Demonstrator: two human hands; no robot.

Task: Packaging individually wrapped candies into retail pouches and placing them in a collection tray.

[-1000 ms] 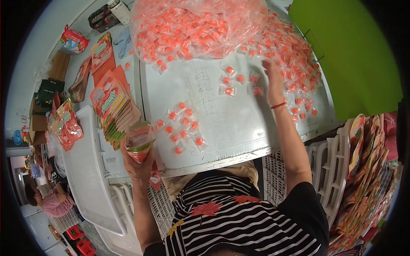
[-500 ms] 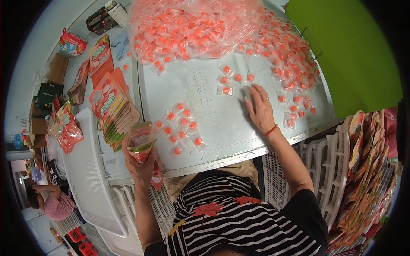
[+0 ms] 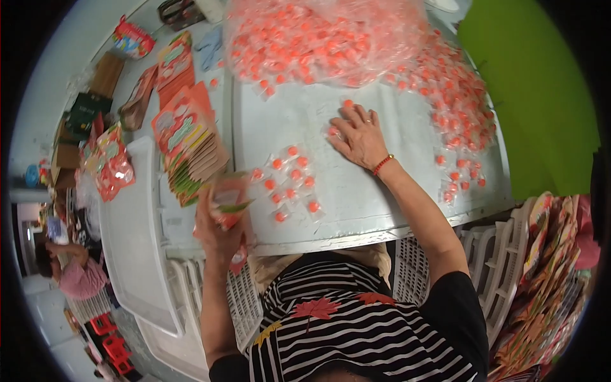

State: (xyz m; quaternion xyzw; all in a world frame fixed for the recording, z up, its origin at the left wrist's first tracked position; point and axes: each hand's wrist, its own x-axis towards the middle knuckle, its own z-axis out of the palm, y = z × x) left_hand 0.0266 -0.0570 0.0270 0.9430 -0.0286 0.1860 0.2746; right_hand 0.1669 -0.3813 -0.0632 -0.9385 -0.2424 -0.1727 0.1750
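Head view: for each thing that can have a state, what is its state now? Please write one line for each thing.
Right hand: flat, palm down on the table, covering wrapped orange candies.
Left hand: closed around a printed pouch.
Printed pouch: held up, blurred.
Big clear bag of candies: lying full on the table.
Small candy group: loose, spread out.
Stack of flat pouches: fanned, lying flat.

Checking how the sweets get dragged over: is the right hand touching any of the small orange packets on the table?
Touching. The head view shows the right hand flat on the table, fingertips overlapping small orange packets.
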